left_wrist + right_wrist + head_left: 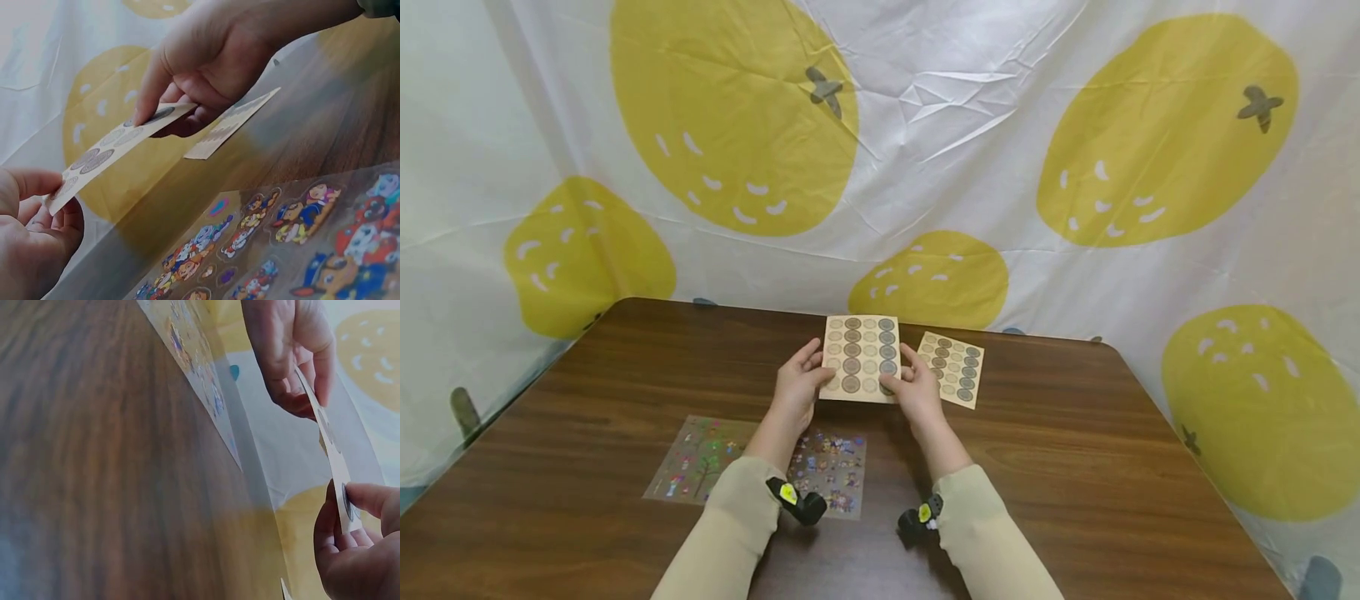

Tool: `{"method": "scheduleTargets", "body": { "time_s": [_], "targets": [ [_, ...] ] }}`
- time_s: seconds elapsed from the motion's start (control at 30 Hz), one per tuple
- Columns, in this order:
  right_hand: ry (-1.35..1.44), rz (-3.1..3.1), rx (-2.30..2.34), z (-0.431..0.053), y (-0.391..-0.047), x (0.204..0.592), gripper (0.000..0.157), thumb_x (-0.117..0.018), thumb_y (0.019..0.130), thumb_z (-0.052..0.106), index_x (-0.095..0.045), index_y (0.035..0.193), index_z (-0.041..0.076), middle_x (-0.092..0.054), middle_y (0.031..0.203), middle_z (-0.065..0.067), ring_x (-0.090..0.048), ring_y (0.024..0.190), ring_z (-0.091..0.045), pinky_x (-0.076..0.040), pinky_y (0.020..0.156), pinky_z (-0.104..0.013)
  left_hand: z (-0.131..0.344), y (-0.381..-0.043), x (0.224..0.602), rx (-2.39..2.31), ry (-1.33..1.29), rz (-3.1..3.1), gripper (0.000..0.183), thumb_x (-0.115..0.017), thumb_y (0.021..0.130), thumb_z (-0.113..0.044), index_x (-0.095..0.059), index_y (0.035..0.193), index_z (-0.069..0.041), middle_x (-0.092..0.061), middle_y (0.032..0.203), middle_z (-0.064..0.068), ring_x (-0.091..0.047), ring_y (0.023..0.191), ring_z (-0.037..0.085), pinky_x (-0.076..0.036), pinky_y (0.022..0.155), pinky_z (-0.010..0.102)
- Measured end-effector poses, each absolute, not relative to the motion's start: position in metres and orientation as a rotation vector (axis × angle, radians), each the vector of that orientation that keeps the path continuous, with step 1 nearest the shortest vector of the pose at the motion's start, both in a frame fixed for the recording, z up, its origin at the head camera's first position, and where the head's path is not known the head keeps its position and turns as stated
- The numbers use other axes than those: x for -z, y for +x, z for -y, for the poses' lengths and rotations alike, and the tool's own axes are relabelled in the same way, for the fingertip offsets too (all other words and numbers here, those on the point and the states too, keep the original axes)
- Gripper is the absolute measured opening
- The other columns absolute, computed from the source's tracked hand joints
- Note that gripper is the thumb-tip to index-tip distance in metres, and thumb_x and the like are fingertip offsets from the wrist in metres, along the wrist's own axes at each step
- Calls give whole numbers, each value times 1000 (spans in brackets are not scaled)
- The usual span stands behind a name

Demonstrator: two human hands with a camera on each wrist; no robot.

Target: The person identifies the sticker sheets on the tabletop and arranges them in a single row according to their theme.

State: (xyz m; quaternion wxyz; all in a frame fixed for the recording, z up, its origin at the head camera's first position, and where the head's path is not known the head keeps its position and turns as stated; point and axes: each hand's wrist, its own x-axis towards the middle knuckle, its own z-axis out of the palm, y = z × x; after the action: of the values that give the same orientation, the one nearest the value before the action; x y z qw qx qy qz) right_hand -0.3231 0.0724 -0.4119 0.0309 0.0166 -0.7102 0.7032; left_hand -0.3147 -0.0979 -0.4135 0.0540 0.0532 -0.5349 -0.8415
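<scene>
A cream sticker sheet [861, 358] with columns of round grey and pale stickers is held up off the table between both hands. My left hand [796, 387] pinches its left edge, thumb on the printed face and fingers behind. At the lower right edge, my right hand [919, 392] pinches it the same way. In the left wrist view the sheet [100, 153] tilts and bows slightly between the two hands. A second cream sticker sheet [967, 375] of the same kind lies on the table just beyond the right hand, partly hidden by it.
Clear sheets of colourful cartoon stickers lie on the dark wooden table [1075, 467]: one sheet with a tree [677, 462] at left, another with cartoon dogs [842, 475], partly behind the left forearm. A white curtain with yellow fruit [737, 108] hangs along the table's far edge.
</scene>
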Motion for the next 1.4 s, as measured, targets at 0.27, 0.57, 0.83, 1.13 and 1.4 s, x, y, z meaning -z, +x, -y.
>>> {"method": "scheduleTargets", "body": {
  "time_s": [0.27, 0.57, 0.83, 1.13, 1.4],
  "targets": [
    [118, 2209, -2210, -77, -317, 409, 73, -65, 75, -8, -34, 138, 11, -65, 84, -13, -58, 59, -13, -41, 46, -20, 102, -308, 416, 2526, 96, 1683, 63, -57, 76, 14, -41, 134, -7, -51, 106, 13, -56, 85, 16, -50, 73, 24],
    [220, 2257, -2309, -84, -309, 393, 82, -65, 73, -9, -26, 142, 14, -66, 88, -15, -63, 67, -18, -47, 56, -23, 106, -302, 410, 2541, -25, 1674, 68, -56, 75, 17, -38, 136, -9, -55, 96, 10, -59, 78, 14, -51, 67, 26],
    [361, 2257, -2380, -92, -299, 384, 85, -63, 74, -10, -19, 143, 13, -64, 96, -19, -65, 76, -25, -52, 69, -33, 109, -299, 407, 2567, -97, 1701, 72, -57, 75, 15, -36, 138, -13, -59, 85, 6, -58, 68, 13, -48, 57, 21],
    [495, 2208, -2400, -100, -299, 392, 87, -63, 75, -11, -18, 143, 17, -62, 99, -22, -64, 76, -27, -52, 64, -32, 114, -295, 405, 2580, -181, 1802, 74, -58, 76, 12, -34, 139, -18, -58, 91, 10, -60, 69, 17, -52, 60, 28],
    [453, 2255, -2312, -108, -294, 389, 75, -65, 79, -2, -28, 140, 20, -57, 64, -5, -45, 46, -10, -37, 43, -21, 116, -288, 402, 2556, -237, 1866, 73, -60, 76, 11, -36, 138, -20, -59, 91, 13, -60, 68, 18, -51, 58, 27]
  ]
}}
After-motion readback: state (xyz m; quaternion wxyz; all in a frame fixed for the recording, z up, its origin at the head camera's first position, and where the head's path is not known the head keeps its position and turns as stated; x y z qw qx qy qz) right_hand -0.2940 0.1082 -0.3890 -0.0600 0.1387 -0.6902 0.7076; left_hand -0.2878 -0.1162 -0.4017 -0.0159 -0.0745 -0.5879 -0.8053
